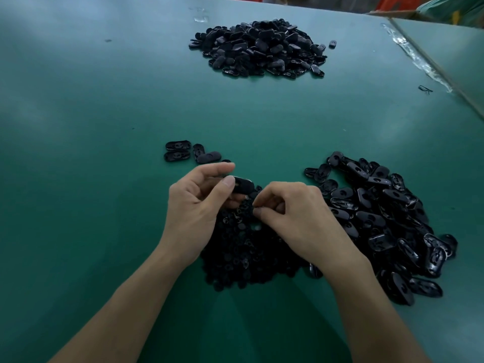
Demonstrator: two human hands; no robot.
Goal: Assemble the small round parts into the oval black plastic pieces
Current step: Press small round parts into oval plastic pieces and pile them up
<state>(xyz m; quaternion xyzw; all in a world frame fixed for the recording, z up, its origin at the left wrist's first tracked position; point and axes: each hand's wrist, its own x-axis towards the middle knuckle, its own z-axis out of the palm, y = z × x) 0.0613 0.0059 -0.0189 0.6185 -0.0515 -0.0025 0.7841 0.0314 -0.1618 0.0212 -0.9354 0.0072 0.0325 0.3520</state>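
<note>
Working at a wide green table (104, 100). Sitting with a big loose heap of oval black pieces (379, 218) lying to the right of the hands. Facing a second heap (262, 45) of the same pieces far across the table, well apart from the first. Hovering both hands over a low mound of small round parts (243, 255) spreading between and beneath the wrists. Curling the left hand (193, 208) round one held oval piece (243, 186), pinching it between thumb and fingertips above the mound's far edge, with one end sticking out toward the other hand. Bunching the right hand (296, 216) just beside that piece, thumb and forefinger pressing together; gripping something there or nothing, too small and dark to tell. Working just short of a four-piece cluster (188, 151) lying flat beyond the left hand, near it but apart.
</note>
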